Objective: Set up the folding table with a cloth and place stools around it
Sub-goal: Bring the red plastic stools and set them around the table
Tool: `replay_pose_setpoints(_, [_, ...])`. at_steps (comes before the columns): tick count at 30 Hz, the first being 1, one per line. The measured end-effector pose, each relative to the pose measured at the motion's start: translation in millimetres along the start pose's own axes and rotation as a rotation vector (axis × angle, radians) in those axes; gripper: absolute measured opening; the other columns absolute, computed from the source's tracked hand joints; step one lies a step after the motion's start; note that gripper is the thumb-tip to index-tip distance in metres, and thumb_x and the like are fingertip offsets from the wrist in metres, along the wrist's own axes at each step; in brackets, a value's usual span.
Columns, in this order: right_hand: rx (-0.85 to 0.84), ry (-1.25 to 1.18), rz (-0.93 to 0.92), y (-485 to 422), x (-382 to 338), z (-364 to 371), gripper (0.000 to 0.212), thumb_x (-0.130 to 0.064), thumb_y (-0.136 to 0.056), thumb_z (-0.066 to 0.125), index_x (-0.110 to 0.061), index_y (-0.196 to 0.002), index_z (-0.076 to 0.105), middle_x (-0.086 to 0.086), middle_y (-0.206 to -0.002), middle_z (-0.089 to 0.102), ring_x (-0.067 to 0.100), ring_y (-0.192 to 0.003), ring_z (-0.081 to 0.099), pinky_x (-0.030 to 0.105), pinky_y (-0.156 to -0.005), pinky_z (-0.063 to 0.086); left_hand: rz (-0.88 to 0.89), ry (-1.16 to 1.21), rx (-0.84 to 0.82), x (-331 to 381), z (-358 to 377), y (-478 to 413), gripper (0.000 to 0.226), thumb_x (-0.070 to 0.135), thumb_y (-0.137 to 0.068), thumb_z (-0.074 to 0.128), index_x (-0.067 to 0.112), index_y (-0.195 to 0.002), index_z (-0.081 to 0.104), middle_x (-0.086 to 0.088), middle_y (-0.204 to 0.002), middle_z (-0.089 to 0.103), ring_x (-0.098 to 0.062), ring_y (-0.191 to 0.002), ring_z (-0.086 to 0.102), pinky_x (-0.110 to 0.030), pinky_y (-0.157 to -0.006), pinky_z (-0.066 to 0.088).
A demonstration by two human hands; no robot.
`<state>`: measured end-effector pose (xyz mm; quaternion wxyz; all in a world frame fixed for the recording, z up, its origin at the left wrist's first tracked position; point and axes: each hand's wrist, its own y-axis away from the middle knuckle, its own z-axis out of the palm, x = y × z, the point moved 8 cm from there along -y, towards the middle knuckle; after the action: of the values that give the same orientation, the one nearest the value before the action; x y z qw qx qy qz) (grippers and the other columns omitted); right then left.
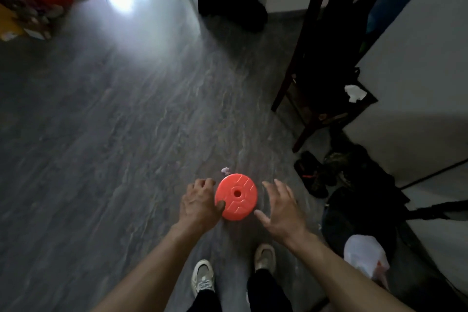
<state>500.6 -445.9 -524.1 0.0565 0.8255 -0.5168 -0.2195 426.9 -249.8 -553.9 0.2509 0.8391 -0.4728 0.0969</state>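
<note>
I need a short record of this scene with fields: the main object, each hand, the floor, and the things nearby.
object: round orange plastic stool, seen from above, with a hole in the middle of the seat
left hand: holds the stool's left rim, thumb on the seat
right hand: open, fingers spread, beside the right rim; contact unclear
floor: grey, streaked pattern
nearby: dark wooden chair to the right, shoes on the floor near it, white plastic bag
</note>
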Motion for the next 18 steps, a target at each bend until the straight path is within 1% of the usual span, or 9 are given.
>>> replay_pose_setpoints(3, [-0.048, 0.041, -0.013, -46.3, 13.5, 28.7, 0.08, -0.051, -0.086, 0.06, -0.026, -0.153, 0.024, 0.01, -0.159, 0.023, 0.027, -0.147, 0.019, 0.035, -0.119, 0.022, -0.023, -0.011, -0.01, -4.7, 31.6, -33.7, 0.056, 0.05, -0.08, 0.063, 0.025, -0.128, 0.048, -0.001, -0.129, 0.05, -0.025, -0.119, 0.045, -0.039, -0.094, 0.045])
replay_pose_setpoints(8, [-0.154, 0.068, -0.046, -117.8, 48.3, 80.9, 0.079, -0.051, -0.086, 0.06, -0.029, -0.152, 0.024, 0.009, -0.159, 0.022, 0.026, -0.146, 0.02, 0.038, -0.115, 0.027, -0.124, -0.009, -0.045, -14.2, 94.4, -81.5, 0.051, 0.05, -0.08, 0.061, 0.026, -0.123, 0.05, -0.001, -0.127, 0.051, -0.024, -0.117, 0.047, -0.039, -0.092, 0.046])
replay_pose_setpoints(11, [-0.216, 0.127, -0.11, -153.6, 68.2, 107.6, 0.079, -0.052, -0.087, 0.058, -0.03, -0.153, 0.022, 0.009, -0.161, 0.017, 0.027, -0.148, 0.015, 0.04, -0.117, 0.023, -0.205, 0.002, -0.054, -15.3, 127.3, -103.2, 0.051, 0.051, -0.082, 0.06, 0.024, -0.124, 0.05, -0.001, -0.125, 0.052, -0.024, -0.115, 0.047, -0.038, -0.092, 0.045])
replay_pose_setpoints(13, [-0.216, 0.139, -0.137, -179.9, 78.9, 119.9, 0.08, -0.052, -0.085, 0.059, -0.029, -0.153, 0.023, 0.011, -0.162, 0.015, 0.029, -0.149, 0.01, 0.043, -0.118, 0.02, -0.247, 0.028, -0.046, -12.3, 148.6, -121.1, 0.054, 0.05, -0.081, 0.061, 0.023, -0.126, 0.05, -0.001, -0.126, 0.052, -0.024, -0.115, 0.047, -0.036, -0.094, 0.044])
replay_pose_setpoints(15, [-0.213, 0.147, -0.172, -207.7, 86.7, 137.5, 0.08, -0.052, -0.084, 0.06, -0.028, -0.152, 0.025, 0.011, -0.162, 0.014, 0.03, -0.15, 0.008, 0.045, -0.118, 0.019, -0.282, 0.062, -0.026, -13.2, 173.6, -142.3, 0.056, 0.049, -0.08, 0.063, 0.021, -0.127, 0.051, -0.002, -0.125, 0.053, -0.025, -0.114, 0.048, -0.036, -0.094, 0.043])
replay_pose_setpoints(18, [-0.246, 0.158, -0.187, -243.9, 105.7, 180.4, 0.083, -0.052, -0.084, 0.06, -0.026, -0.153, 0.022, 0.011, -0.162, 0.014, 0.029, -0.15, 0.008, 0.043, -0.118, 0.019, -0.316, 0.103, -0.026, -22.6, 226.9, -178.3, 0.058, 0.049, -0.079, 0.065, 0.019, -0.128, 0.051, -0.004, -0.123, 0.054, -0.026, -0.114, 0.048, -0.036, -0.095, 0.041])
